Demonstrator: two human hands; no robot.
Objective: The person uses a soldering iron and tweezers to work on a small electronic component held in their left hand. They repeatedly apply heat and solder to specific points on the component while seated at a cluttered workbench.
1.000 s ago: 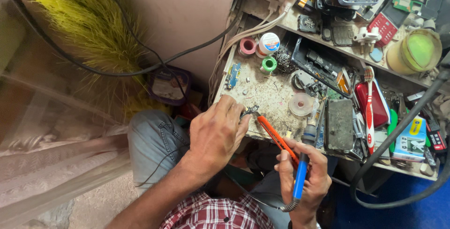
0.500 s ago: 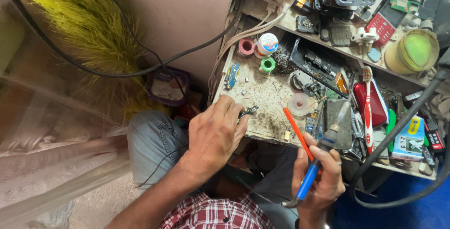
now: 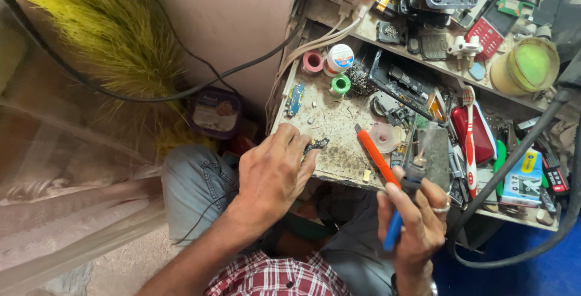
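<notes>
1. Soldering iron [image 3: 387, 193], with an orange shaft and a blue grip, sits in the right hand [image 3: 417, 226]; the fingers are wrapped around the blue grip and the tip points up and to the left, over the front part of the workbench [image 3: 339, 151].
2. That hand also wears a ring [image 3: 442, 208] on one finger, and it hangs just in front of the bench edge, above the lap.
3. Left hand [image 3: 272, 175] rests at the near edge of the bench with its fingertips closed on a small dark part [image 3: 316, 146]; it may be a scrap of circuit board, though it is too small to tell for sure.
4. The iron's tip is near the small dark part but apart from it, up and to the right.
5. A clear roll of tape [image 3: 384, 137] lies on the bench just beside the orange shaft.
6. Farther back on the bench stand three small spools: a pink one [image 3: 313, 62], a white one with a blue top [image 3: 340, 57], and a green one [image 3: 341, 84].
7. To the right lie a red case [image 3: 475, 135] with a toothbrush [image 3: 469, 129] across it, among crowded tools and phone parts.
8. A round yellowish tub [image 3: 525, 66] stands on the upper shelf at the right.
9. A thick black cable [image 3: 508, 169] runs diagonally across the right side.
10. A yellow broom head [image 3: 103, 36] leans at the upper left, against the wall.
</notes>
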